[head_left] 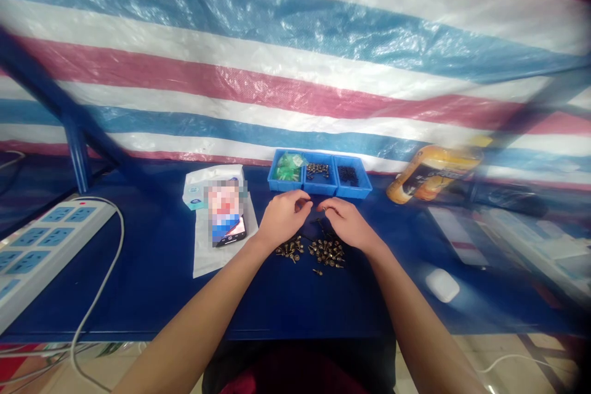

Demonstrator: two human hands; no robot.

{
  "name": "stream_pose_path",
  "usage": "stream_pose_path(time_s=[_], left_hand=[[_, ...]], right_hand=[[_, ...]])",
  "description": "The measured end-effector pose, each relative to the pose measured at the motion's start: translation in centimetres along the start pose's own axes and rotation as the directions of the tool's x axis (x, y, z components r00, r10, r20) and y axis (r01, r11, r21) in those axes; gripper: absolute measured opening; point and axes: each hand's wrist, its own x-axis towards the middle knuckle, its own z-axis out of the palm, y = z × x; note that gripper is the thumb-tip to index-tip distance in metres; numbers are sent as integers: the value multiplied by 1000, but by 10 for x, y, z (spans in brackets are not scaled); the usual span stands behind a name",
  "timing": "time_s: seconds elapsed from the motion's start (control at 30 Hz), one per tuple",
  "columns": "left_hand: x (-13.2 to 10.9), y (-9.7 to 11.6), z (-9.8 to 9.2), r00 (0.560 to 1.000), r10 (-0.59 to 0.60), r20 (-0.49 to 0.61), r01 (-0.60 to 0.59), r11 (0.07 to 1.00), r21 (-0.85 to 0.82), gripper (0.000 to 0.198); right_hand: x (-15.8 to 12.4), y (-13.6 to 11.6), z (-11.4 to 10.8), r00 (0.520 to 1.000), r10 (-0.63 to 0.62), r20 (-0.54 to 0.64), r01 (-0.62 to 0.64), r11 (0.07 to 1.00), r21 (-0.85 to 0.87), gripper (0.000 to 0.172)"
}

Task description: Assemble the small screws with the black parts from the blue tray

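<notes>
My left hand and my right hand hover close together above the blue tabletop, fingers curled and tips nearly meeting. A tiny dark part, likely a screw, shows at my right fingertips. Whatever my left fingers may hold is hidden. Below both hands lie two loose heaps of bronze-coloured screws. Just beyond my hands stands a blue three-compartment parts tray holding green pieces, dark screws and small black parts.
To the left lie a phone on a white packet and a white power strip with its cable. To the right are a yellow-orange jar and a white mouse-like object. A striped tarp hangs behind.
</notes>
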Motion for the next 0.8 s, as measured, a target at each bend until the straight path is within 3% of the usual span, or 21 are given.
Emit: stream_pose_path(time_s=[0.13,0.3,0.5,0.8], left_hand=[[-2,4,0,994,81,73,-82,997,0,18],[-4,11,-3,973,180,144,-176,984,-42,18],[-4,9,-3,978,208,21,-207,978,-37,21],[-4,10,-3,981,184,-57,-186,982,-33,16]], right_hand=[[4,5,-2,991,128,-48,-123,988,95,27],[4,0,-5,965,261,2,-240,886,398,19],[2,-4,-2,964,262,53,-232,724,650,28],[4,0,5,957,285,59,-248,692,678,35]])
